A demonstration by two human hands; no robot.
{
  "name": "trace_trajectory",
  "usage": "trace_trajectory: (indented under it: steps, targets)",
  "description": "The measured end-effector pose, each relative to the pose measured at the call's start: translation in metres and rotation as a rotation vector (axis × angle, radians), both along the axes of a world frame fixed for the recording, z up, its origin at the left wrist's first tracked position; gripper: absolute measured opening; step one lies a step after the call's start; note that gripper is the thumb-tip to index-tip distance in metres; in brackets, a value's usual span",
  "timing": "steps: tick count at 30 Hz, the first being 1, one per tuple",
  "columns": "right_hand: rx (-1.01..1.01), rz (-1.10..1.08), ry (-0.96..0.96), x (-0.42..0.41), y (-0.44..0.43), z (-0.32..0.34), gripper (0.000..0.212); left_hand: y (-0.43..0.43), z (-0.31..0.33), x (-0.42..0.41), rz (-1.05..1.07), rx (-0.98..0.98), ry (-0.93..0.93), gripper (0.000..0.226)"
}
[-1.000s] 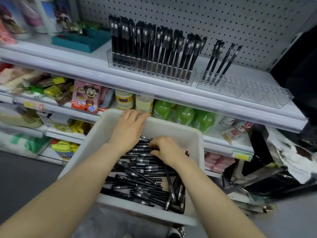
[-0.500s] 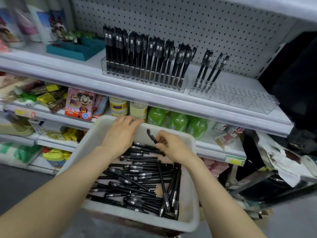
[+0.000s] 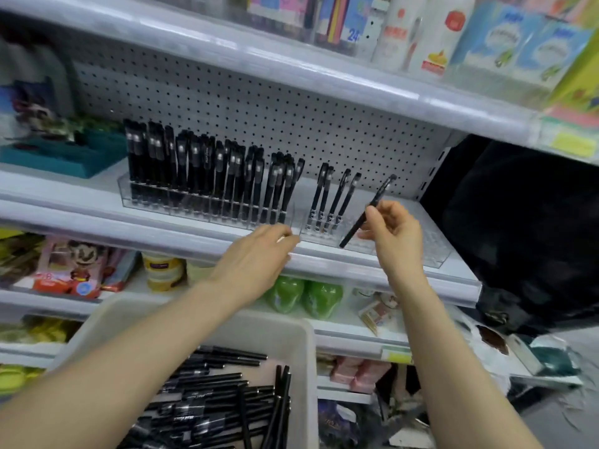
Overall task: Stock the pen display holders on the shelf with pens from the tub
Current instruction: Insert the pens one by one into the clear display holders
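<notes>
My right hand (image 3: 393,233) pinches one black pen (image 3: 368,211), held tilted with its lower tip just above the right clear display holder (image 3: 431,251). That holder has several pens (image 3: 334,197) standing at its left end; the rest of its slots are bare. My left hand (image 3: 259,254) reaches to the shelf edge with fingers straight, touching the front corner of the left clear holder (image 3: 207,209), which is packed with black pens. The white tub (image 3: 304,354) sits below, with a heap of black pens (image 3: 220,403) in it.
A teal tray (image 3: 64,157) stands left of the holders on the same shelf. A pegboard back wall (image 3: 259,108) rises behind. An upper shelf (image 3: 291,66) overhangs. Green bottles (image 3: 304,296) and jars sit on the shelf below. A dark bag (image 3: 518,238) lies right.
Both hands rose out of the tub to the shelf. My right hand lifted one pen up to the right holder, and my left hand moved from the tub rim to the holders' front edge.
</notes>
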State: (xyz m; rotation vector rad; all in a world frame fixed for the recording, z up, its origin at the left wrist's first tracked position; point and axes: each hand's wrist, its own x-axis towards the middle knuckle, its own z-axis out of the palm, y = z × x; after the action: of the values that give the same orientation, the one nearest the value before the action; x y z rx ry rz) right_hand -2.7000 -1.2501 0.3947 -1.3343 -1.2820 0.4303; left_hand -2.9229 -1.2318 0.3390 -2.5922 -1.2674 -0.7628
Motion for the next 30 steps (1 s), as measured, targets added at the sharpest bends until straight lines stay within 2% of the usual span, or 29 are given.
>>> trace_trajectory:
  steps: [4,6,10,15,21,26,30]
  targets:
    - [0.056,-0.160,-0.023,0.028,0.026,0.013,0.002,0.026,0.003,0.035,-0.013,0.073,0.038,0.072]
    - [0.057,-0.193,-0.053,0.033,0.037,0.015,0.003,0.037,0.002,0.046,-0.017,0.081,0.051,0.078]
    - [0.059,-0.189,-0.087,0.035,0.058,0.015,0.016,0.050,-0.001,0.057,-0.016,0.072,0.040,0.074]
    - [0.044,-0.158,-0.134,0.029,0.073,0.014,0.003,0.052,-0.003,0.058,-0.016,0.069,-0.006,0.067]
    - [-0.134,-0.097,-0.321,0.025,0.084,-0.012,0.008,0.050,-0.001,0.060,-0.009,0.061,-0.027,0.062]
    - [-0.152,-0.120,-0.349,0.021,0.082,-0.011,0.004,0.050,-0.002,0.059,-0.014,0.055,-0.036,0.062]
    - [-0.197,-0.129,-0.363,0.018,0.080,-0.010,0.009,0.044,-0.002,0.055,-0.036,0.042,-0.019,0.057]
